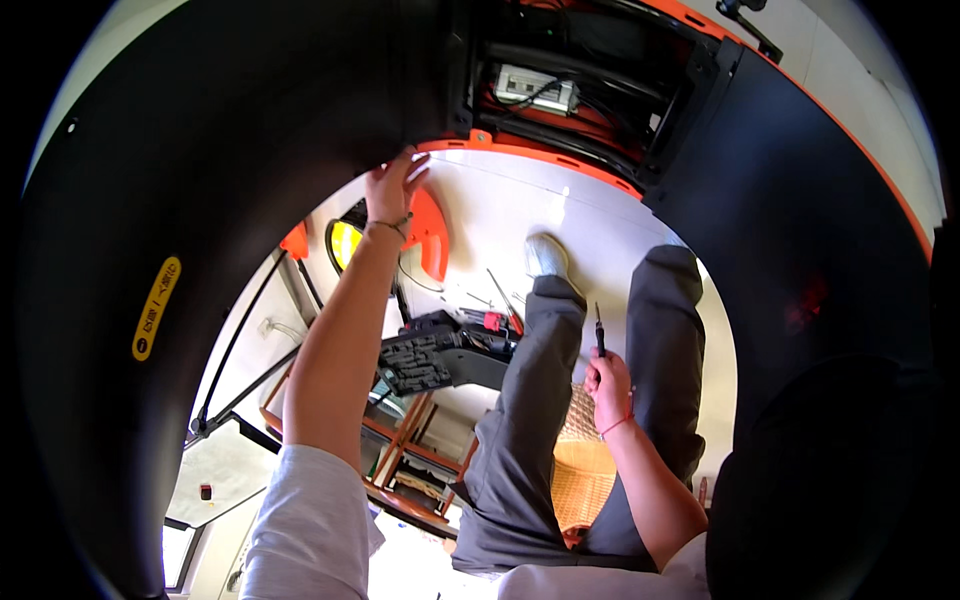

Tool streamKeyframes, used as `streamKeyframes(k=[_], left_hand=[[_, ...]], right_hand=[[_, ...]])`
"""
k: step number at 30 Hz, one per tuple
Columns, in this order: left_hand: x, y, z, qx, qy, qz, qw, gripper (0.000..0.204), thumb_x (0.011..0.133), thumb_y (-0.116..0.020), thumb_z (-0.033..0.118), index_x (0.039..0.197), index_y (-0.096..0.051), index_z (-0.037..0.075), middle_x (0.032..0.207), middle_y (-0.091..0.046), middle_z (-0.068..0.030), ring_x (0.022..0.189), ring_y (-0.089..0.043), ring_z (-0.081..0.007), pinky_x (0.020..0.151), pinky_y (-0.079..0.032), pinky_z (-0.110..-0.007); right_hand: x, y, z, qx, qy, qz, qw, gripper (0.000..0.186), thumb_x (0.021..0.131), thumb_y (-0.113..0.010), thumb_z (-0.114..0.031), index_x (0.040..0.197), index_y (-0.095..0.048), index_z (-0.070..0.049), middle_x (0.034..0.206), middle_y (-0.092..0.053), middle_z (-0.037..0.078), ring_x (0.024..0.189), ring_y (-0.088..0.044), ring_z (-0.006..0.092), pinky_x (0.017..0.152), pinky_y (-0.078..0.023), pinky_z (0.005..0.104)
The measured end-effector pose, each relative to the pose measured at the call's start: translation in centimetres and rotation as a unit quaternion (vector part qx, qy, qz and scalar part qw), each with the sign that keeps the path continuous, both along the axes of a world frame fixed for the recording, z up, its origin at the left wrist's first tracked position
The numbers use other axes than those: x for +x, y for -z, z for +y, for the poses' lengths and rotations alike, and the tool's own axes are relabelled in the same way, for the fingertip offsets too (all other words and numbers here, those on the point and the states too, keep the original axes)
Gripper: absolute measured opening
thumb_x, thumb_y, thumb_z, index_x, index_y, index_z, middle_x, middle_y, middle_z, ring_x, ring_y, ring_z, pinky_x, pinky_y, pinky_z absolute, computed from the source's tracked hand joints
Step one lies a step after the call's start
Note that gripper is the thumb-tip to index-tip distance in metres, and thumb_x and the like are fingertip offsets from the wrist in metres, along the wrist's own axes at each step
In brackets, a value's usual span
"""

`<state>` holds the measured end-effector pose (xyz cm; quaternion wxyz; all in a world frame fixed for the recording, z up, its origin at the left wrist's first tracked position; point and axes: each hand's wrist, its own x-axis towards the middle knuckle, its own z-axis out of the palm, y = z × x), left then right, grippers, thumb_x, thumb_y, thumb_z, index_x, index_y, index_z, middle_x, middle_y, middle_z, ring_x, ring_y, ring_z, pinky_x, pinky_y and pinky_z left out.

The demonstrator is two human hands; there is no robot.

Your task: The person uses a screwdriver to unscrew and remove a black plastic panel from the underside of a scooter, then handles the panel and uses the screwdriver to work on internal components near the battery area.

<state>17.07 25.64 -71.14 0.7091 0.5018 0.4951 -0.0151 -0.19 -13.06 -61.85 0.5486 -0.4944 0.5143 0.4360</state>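
My left hand [395, 188] reaches up to the inner edge of a curved black panel [200, 150], fingers apart at or against it, beside an orange rim [455, 143]. Above, a recess holds a silver boxed component [535, 88] and black cables. My right hand [610, 382] is closed on a black-handled tool with a thin shaft [600, 335], held low between my legs. Behind my left wrist lie an orange curved part [428, 228] and a yellow item [345, 240].
Below are a black tool case [415, 365], a red screwdriver [510, 310] with scattered tools, a wooden rack [420, 455] and a woven seat [580, 475]. A small table [225, 470] stands at lower left. My legs [660, 300] extend over the pale floor [480, 230]. The black housing surrounds the view.
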Motion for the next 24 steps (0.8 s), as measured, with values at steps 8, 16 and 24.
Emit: streamKeyframes(k=[8, 16, 24], left_hand=[[1.0, -1.0, -0.3, -0.073, 0.012, 0.061, 0.995, 0.017, 0.090, -0.062, 0.015, 0.102, -0.061, 0.004, 0.099, -0.066, -0.0106, 0.090, -0.065, -0.0222, 0.082, -0.054, -0.032], [-0.2, 0.2, 1.4, -0.009, 0.056, 0.038, 0.998, 0.012, 0.084, -0.069, 0.011, 0.089, -0.064, 0.001, 0.081, -0.065, -0.0066, 0.072, -0.063, -0.0149, 0.069, -0.053, -0.026], [0.2, 0.2, 0.5, 0.008, 0.061, 0.016, 0.998, 0.010, 0.085, -0.068, 0.012, 0.088, -0.065, 0.003, 0.080, -0.067, -0.0068, 0.071, -0.064, -0.0146, 0.070, -0.053, -0.025]], right_hand=[[-7.0, 5.3, -0.7, 0.055, -0.055, -0.020, 0.997, 0.015, 0.087, -0.054, -0.015, 0.099, -0.051, -0.006, 0.063, -0.044, -0.003, 0.047, -0.038, 0.0056, 0.044, -0.030, 0.0211], [-4.9, 4.2, 0.5, 0.061, -0.001, 0.003, 0.998, 0.017, 0.087, -0.055, -0.014, 0.101, -0.051, -0.006, 0.064, -0.044, -0.003, 0.048, -0.039, 0.0053, 0.044, -0.031, 0.0211], [-4.8, 4.6, 1.1, 0.028, -0.173, -0.156, 0.972, 0.021, 0.092, -0.057, -0.021, 0.099, -0.055, -0.002, 0.065, -0.048, -0.001, 0.050, -0.041, 0.0041, 0.045, -0.031, 0.0198]])
